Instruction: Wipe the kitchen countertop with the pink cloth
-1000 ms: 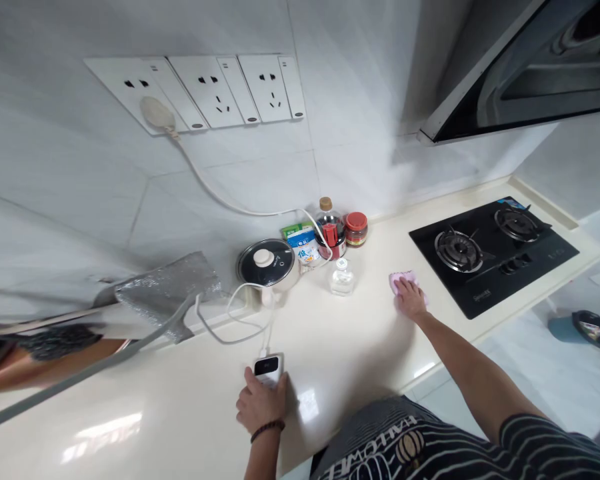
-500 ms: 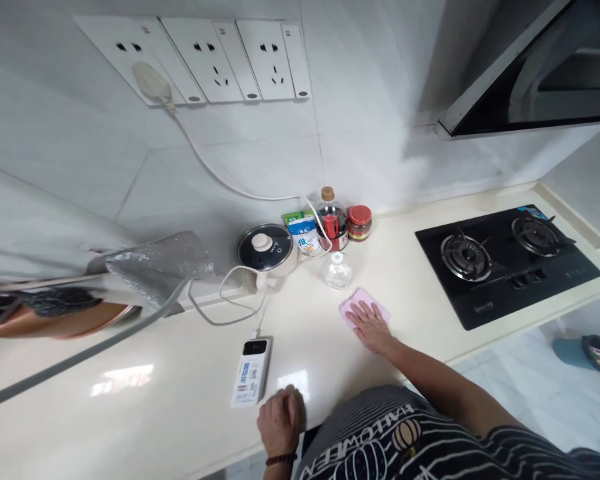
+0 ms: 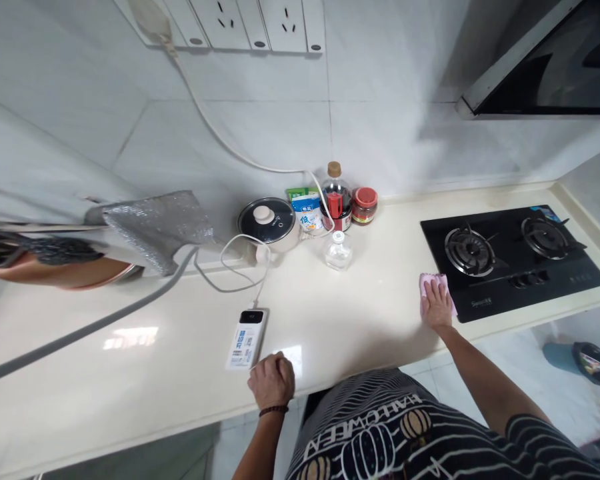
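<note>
My right hand [image 3: 437, 305] lies over a pink cleaning cloth [image 3: 427, 283], pressing it onto the cream countertop [image 3: 375, 300] by the left front corner of the black gas hob [image 3: 510, 267]. Part of the cloth is hidden under the palm and fingers. My left hand [image 3: 273, 381] rests at the counter's front edge, its fingers curled into a loose fist with nothing visible in it. Just beyond that fist lies a white power bank [image 3: 246, 341] with a cable plugged into its far end.
Against the wall stand a lidded electric pot [image 3: 267, 222], a blue-white packet [image 3: 307, 213], a dark sauce bottle [image 3: 336, 193] and a red-lidded jar [image 3: 365, 205]. A clear glass bottle [image 3: 338, 252] sits before them. A grey hose [image 3: 105, 319] crosses the left side.
My right hand has slid the cloth rightward across the counter to the hob's edge. My left hand stays near the front edge by the power bank. The view has tilted downward.
</note>
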`<control>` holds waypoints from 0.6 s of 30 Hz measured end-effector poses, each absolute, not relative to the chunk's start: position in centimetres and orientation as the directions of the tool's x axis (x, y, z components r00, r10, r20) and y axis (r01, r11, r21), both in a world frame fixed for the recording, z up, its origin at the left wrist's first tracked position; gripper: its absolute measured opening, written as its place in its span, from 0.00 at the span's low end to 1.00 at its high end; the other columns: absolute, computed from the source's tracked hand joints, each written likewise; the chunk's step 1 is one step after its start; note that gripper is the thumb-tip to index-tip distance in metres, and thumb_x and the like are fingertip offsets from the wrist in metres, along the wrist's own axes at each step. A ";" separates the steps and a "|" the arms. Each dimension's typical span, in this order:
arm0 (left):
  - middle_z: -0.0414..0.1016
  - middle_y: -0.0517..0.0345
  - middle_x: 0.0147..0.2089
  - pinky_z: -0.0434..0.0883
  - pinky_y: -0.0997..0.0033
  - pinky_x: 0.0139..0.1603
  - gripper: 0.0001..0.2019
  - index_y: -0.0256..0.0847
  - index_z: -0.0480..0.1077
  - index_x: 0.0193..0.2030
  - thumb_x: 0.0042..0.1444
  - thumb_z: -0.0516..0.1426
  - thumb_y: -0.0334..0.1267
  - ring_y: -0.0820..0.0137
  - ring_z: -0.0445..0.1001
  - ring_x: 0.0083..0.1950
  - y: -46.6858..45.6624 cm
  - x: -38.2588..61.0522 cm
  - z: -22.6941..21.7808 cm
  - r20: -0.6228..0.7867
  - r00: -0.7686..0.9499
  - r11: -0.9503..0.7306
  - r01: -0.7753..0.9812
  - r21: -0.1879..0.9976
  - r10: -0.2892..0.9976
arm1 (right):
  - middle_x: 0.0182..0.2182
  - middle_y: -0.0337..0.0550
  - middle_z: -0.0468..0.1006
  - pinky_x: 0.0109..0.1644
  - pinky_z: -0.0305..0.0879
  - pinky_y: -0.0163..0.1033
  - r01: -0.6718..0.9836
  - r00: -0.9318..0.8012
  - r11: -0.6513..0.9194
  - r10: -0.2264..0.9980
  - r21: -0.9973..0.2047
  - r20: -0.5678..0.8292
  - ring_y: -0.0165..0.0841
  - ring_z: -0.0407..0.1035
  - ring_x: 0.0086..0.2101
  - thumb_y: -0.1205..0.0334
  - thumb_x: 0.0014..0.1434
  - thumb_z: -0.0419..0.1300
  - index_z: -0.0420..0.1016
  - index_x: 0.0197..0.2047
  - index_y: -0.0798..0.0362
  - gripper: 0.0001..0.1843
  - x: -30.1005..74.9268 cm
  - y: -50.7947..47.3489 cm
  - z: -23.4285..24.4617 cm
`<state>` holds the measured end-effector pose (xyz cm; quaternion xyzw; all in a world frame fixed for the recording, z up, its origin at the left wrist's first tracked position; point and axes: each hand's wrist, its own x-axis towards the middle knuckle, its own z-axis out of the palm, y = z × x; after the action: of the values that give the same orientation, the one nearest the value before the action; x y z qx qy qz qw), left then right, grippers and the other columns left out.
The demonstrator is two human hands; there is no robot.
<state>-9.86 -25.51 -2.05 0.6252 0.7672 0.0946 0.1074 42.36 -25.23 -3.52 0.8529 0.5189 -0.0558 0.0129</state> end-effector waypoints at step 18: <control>0.67 0.38 0.67 0.57 0.47 0.66 0.26 0.35 0.64 0.66 0.67 0.48 0.47 0.52 0.64 0.67 -26.3 -9.8 -3.0 0.142 -0.158 0.091 0.915 0.394 0.977 | 0.76 0.31 0.49 0.78 0.33 0.55 0.757 -0.582 0.488 0.806 -0.433 -0.108 0.39 0.40 0.74 0.49 0.75 0.46 0.46 0.77 0.36 0.31 12.5 -26.2 -0.5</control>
<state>-9.80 -26.30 -3.00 0.6442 0.7343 0.1994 0.0782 12.52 -26.21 -0.49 0.4541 0.8609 -0.2229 -0.0547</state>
